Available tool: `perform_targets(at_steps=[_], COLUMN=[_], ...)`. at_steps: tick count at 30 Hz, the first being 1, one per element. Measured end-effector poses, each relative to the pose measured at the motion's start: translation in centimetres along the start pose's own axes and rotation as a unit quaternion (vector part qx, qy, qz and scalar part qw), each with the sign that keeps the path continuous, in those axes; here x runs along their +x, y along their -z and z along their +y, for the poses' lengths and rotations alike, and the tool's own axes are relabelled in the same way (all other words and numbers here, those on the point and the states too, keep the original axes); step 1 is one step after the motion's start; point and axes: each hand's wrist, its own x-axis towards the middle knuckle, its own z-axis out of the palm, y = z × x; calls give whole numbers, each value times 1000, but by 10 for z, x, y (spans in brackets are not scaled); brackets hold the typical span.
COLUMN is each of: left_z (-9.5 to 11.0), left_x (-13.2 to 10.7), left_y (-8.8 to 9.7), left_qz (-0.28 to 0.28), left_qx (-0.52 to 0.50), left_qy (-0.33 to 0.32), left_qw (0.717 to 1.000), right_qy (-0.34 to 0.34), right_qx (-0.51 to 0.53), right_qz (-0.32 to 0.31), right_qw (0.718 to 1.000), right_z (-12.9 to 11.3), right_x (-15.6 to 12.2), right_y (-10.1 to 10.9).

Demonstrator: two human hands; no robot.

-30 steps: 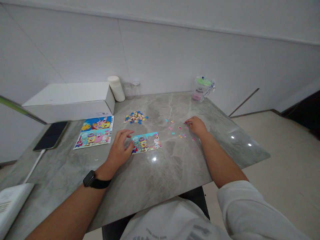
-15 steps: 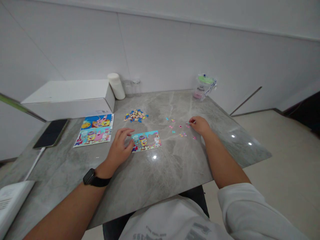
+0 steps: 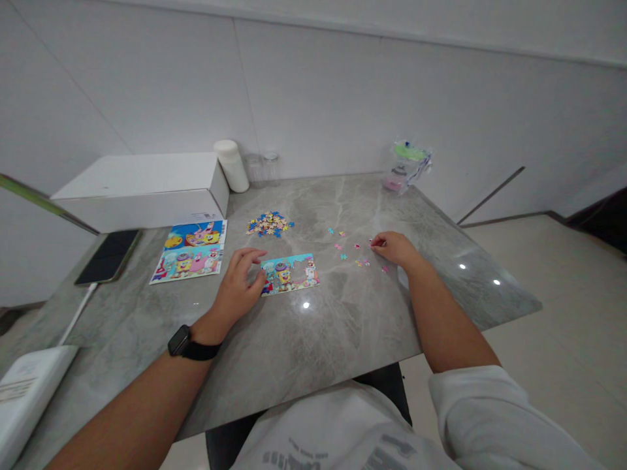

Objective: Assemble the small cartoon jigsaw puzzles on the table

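Observation:
A partly assembled jigsaw puzzle [image 3: 284, 277] with cartoon figures lies on the table, with a gap right of its middle. My left hand [image 3: 241, 282] rests at its left edge, fingers apart and curved, the thumb against the border. Farther right, my right hand [image 3: 396, 249] is closed in a pinch on a small puzzle piece [image 3: 371, 240] at the fingertips, mostly hidden. Several loose pieces [image 3: 343, 256] in pink, teal and yellow are scattered between the puzzle and that hand. Behind the puzzle is a heap of blue and yellow pieces [image 3: 270, 224].
A printed picture sheet [image 3: 190, 253] lies left, beside a phone [image 3: 108, 257] on a white cable. A white box [image 3: 142, 189], a white bottle [image 3: 232, 167] and two glasses [image 3: 270, 168] line the wall. A plastic bag [image 3: 405, 168] stands at the back right. A white device [image 3: 34, 385] sits front left.
The view has shifted slightly. My right hand stays at the loose pieces with its fingertips pinched, having moved only a little. My left hand remains at the puzzle's left edge.

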Motion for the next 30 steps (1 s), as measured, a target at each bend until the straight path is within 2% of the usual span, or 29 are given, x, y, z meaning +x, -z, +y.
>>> perform_targets(at_steps=[5, 11, 16, 21, 26, 30], left_z=[2, 1, -4, -9, -11, -11], left_x=[0, 0, 2, 3, 3, 4], left_y=[0, -1, -3, -4, -6, -6], left_qz=[-4, -12, -12, -8, -8, -13], left_qx=[-3, -9, -16, -22, -22, -22], left_qy=[9, 9, 12, 21, 28, 36], left_qw=[1000, 1000, 1000, 1000, 999, 999], right_qy=[13, -10, -10, 47, 96, 117], right_qx=[25, 56, 143, 256, 299, 363], right_qz=[17, 57, 111, 96, 70, 50], right_qw=[999, 997, 983, 961, 947, 923], right_z=[0, -4, -20, -58, -110, -154], right_x=[-2, -3, -1, 6, 14, 16], right_y=[-1, 3, 2, 5, 11, -8])
